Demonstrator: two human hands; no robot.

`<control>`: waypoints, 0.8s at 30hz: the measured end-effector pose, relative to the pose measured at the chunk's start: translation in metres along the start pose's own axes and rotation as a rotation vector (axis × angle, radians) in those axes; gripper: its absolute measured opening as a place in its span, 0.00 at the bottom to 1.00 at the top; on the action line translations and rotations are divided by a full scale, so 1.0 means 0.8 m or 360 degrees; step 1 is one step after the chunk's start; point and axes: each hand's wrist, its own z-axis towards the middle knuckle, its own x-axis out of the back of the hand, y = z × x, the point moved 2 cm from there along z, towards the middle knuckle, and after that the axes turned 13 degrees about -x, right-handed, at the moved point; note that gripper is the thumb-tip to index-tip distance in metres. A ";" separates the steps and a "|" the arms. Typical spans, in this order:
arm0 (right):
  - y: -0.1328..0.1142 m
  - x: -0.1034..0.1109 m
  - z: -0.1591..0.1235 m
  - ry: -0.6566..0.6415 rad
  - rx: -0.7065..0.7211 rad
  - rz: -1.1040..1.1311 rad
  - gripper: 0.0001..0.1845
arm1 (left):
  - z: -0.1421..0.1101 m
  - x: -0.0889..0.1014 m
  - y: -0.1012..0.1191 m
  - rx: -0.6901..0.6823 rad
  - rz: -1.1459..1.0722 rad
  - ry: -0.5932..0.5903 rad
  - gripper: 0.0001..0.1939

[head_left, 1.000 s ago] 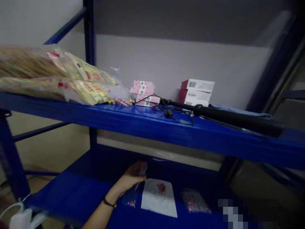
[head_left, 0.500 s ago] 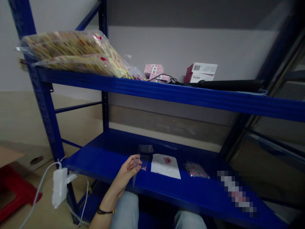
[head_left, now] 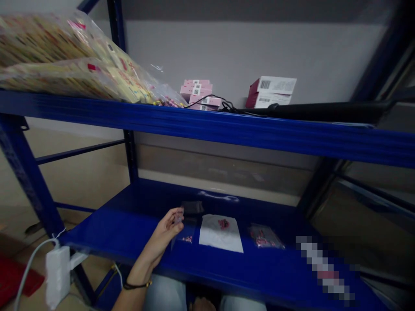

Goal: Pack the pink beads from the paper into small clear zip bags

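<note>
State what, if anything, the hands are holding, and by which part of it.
The left hand pinches what looks like a clear bag between thumb and fingers, seemingly near its upper end. The right hand is mostly hidden: cannot tell.

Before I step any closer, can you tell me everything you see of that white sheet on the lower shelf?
The white sheet is roughly four-sided and slightly wrinkled; whether paper or thin cloth, I cannot tell. It lies flat on the blue lower shelf, its near edge brighter than its far part. A small pinkish-red cluster, too small to make out, shows toward its far edge. The left hand is apart from it.
</note>
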 end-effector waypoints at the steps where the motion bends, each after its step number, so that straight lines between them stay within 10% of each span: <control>1: 0.000 0.004 -0.007 -0.0020 -0.0013 -0.0011 0.16 | -0.007 0.002 0.002 -0.0006 0.0009 0.0046 0.30; 5: -0.004 0.059 -0.061 -0.0319 0.0108 0.0022 0.06 | -0.047 0.014 0.007 0.0024 0.0016 0.0185 0.32; 9: -0.015 0.177 -0.125 -0.0747 0.0551 0.0623 0.18 | -0.094 0.012 0.003 0.0108 0.0001 0.0206 0.33; 13: -0.011 0.278 -0.091 0.0318 0.0441 0.0559 0.22 | -0.127 -0.009 0.002 0.0192 0.0016 0.0140 0.32; 16: -0.008 0.290 -0.029 0.0783 0.0398 0.0229 0.19 | -0.132 -0.026 0.007 0.0194 0.0013 0.0089 0.33; 24: -0.007 0.251 0.043 0.0953 0.0362 -0.0282 0.17 | -0.108 -0.048 -0.001 0.0109 -0.0075 0.0119 0.32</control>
